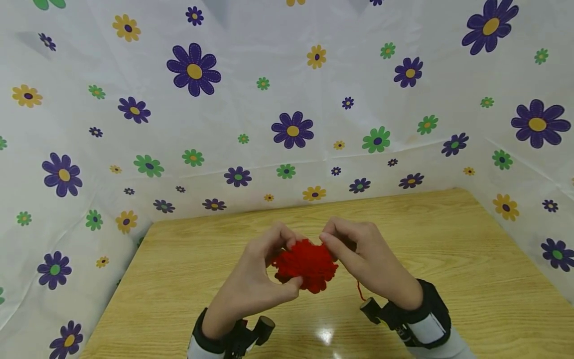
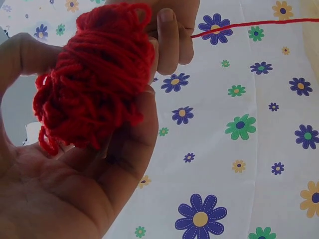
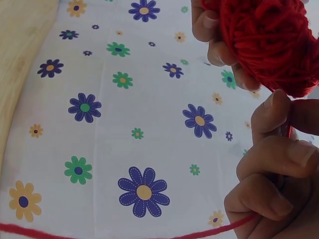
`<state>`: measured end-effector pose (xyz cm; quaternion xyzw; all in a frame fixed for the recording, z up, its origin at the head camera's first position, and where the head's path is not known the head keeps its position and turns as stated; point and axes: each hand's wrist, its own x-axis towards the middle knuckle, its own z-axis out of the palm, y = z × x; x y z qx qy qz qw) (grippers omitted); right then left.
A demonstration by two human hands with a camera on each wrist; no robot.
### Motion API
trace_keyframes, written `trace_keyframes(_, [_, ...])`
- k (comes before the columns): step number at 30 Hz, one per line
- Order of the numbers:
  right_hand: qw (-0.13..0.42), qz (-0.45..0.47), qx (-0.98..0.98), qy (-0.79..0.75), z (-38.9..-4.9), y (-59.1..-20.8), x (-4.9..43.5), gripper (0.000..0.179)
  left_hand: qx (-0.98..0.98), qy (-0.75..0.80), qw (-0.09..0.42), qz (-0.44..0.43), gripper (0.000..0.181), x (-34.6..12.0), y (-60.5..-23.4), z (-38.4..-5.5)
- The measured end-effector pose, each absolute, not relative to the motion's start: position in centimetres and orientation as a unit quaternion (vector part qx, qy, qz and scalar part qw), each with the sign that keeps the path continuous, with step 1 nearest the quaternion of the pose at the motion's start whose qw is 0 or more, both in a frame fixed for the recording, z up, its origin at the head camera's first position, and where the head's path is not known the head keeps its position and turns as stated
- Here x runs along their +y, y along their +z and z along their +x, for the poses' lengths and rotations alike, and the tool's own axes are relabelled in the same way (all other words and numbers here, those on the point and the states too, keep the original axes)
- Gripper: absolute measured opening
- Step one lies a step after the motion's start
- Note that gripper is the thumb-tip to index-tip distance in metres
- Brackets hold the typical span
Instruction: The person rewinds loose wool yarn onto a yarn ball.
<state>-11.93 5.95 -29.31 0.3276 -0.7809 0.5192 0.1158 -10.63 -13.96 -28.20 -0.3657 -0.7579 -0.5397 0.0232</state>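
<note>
A bundle of red yarn [image 1: 307,264] is held above the table in the head view, its strands wound round its middle with loops at the ends. My left hand [image 1: 257,274] grips it between thumb and curled fingers. Close against its right side, my right hand [image 1: 365,252] pinches the yarn strand between thumb and forefinger. In the right wrist view the strand [image 3: 214,231] runs through the curled fingers and trails off to the left. The left wrist view shows the wound bundle [image 2: 99,74] close up, with part of the right hand [image 2: 174,35] behind it.
A light wood-grain table [image 1: 202,264] lies under both hands. White cloth with purple, green and yellow flowers [image 1: 251,109] hangs behind it and at both sides. Each wrist wears a black strap [image 1: 430,314] with a small camera mount.
</note>
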Motion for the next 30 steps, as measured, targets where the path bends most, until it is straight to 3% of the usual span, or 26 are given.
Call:
trace_keyframes(10, [0.147,0.332,-0.78,0.51,-11.7,-29.3,5.8,0.012,-0.802,-0.485,0.043,-0.346,0.044,-14.2,-30.9,-12.1])
trace_keyframes(21, [0.146,0.354,-0.774,0.505,-11.5,-30.0,5.2,0.006,-0.831,-0.481,0.093,-0.264,0.039,-13.4,-28.9,-11.3])
trace_keyframes(30, [0.151,0.369,-0.784,0.476,-12.0,-32.2,4.3,0.008,-0.794,-0.547,0.135,-0.228,0.068,-14.1,-30.9,-12.9])
